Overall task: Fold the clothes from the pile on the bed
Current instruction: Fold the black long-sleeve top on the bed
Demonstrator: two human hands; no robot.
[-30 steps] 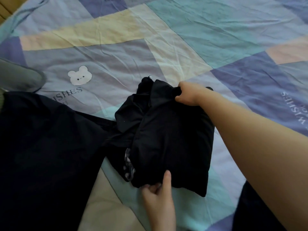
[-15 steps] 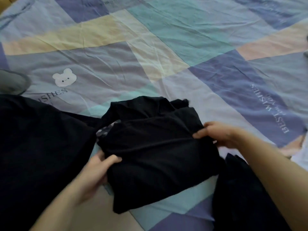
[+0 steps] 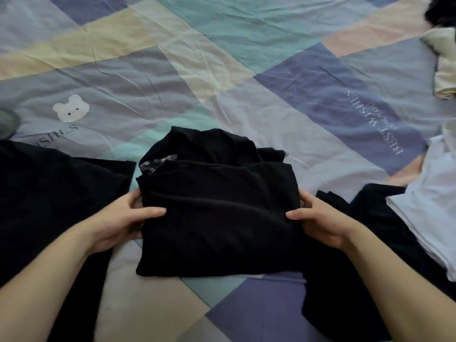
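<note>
A folded black garment (image 3: 217, 208) lies in a thick bundle on the patchwork bedsheet (image 3: 222, 90), with a grey printed patch showing at its upper left corner. My left hand (image 3: 123, 219) grips its left edge, thumb on top and fingers underneath. On the opposite edge my right hand (image 3: 318, 223) holds it the same way. Both forearms reach in from the bottom corners.
A large black cloth (image 3: 49, 198) lies spread at the left. Another black garment (image 3: 365, 243) sits under my right arm, with a white one (image 3: 429, 208) beside it. A cream garment (image 3: 444, 65) and a dark one (image 3: 441, 8) lie at the far right.
The garment has been folded over toward me and turned square. My left hand shifted to its left edge and my right hand drew back from its far corner to its right edge.
</note>
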